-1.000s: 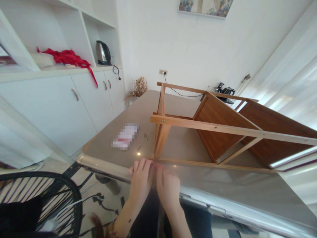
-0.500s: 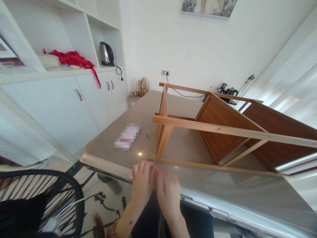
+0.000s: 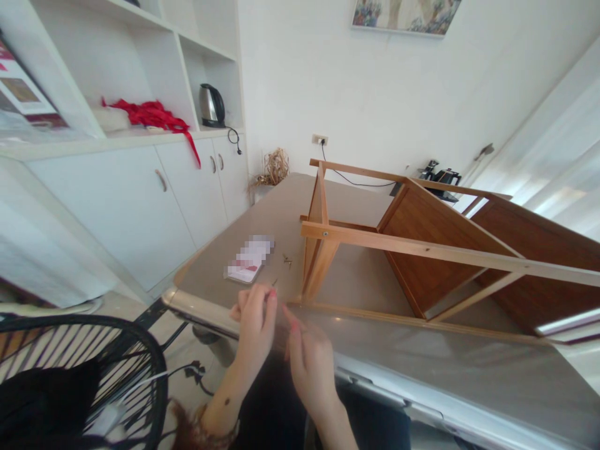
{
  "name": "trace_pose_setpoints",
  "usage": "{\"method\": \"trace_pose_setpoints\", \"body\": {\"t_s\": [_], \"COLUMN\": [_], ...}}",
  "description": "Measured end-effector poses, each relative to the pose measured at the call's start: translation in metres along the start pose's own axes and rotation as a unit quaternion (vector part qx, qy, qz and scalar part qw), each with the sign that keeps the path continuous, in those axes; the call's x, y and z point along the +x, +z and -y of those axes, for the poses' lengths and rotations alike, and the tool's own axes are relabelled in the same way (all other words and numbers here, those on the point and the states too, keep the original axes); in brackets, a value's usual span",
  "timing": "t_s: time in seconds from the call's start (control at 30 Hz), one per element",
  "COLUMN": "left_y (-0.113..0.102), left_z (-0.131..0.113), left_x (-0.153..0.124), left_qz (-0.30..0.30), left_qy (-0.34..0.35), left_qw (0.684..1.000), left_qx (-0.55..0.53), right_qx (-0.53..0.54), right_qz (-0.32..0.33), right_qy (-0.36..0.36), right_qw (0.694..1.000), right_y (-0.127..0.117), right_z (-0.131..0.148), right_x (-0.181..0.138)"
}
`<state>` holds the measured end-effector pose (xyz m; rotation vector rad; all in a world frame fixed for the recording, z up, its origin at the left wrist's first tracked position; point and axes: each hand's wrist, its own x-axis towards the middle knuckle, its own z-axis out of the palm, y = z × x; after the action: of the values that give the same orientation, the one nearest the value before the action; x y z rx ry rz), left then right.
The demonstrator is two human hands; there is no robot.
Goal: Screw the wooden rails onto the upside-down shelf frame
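Observation:
A light wooden shelf frame [image 3: 412, 249] with dark brown panels lies on its side on the grey-brown table [image 3: 375, 350]. My left hand [image 3: 255, 319] is at the table's front edge, its fingers curled together, the tips close to a small screw [image 3: 275, 282] beside the frame's near corner. Just right of it, my right hand [image 3: 309, 362] is loosely closed with the index finger raised. What either hand holds, if anything, I cannot make out. A few more screws [image 3: 287, 259] lie left of the frame's leg.
A small flat packet [image 3: 250, 258] lies on the table left of the screws. A black wire chair [image 3: 94, 369] stands at the lower left. White cupboards [image 3: 140, 206] line the left wall, with a kettle [image 3: 210, 106] and red cloth [image 3: 150, 114] on the shelf.
My hands were pressed together at the frame's near corner; now they have parted a little. The left hand has moved up and left toward the small screw.

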<state>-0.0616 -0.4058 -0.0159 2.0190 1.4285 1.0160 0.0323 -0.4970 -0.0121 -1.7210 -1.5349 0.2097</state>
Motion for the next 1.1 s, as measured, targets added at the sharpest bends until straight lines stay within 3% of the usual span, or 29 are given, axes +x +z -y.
{"method": "trace_pose_setpoints", "body": {"t_s": [0.13, 0.33, 0.5, 0.67, 0.8, 0.93, 1.1], "left_y": [0.002, 0.028, 0.028, 0.001, -0.011, -0.005, 0.004], "left_z": [-0.011, -0.013, -0.009, -0.006, 0.002, 0.006, 0.011], "left_x": [0.038, 0.065, 0.063, 0.043, 0.029, 0.031, 0.041], "left_qz": [-0.004, 0.026, 0.029, 0.002, 0.008, 0.043, 0.045], "left_qy": [0.079, 0.126, 0.117, 0.063, 0.07, 0.102, 0.141], "left_qw": [0.98, 0.966, 0.966, 0.96, 0.948, 0.931, 0.906], "left_qx": [0.182, 0.226, 0.23, 0.272, 0.31, 0.348, 0.398], "right_qx": [0.04, 0.023, 0.032, 0.02, 0.004, -0.038, -0.073], "right_qz": [-0.024, -0.022, -0.04, -0.067, -0.104, -0.15, -0.16], "right_qy": [0.043, 0.052, 0.031, 0.002, 0.013, 0.021, 0.004], "right_qw": [0.998, 0.998, 0.998, 0.998, 0.995, 0.988, 0.984], "right_y": [-0.004, -0.013, -0.022, -0.031, -0.041, -0.055, -0.071], "right_z": [-0.009, -0.023, -0.029, -0.04, -0.051, -0.063, -0.072], "right_x": [-0.008, -0.026, -0.037, -0.053, -0.068, -0.077, -0.086]}}
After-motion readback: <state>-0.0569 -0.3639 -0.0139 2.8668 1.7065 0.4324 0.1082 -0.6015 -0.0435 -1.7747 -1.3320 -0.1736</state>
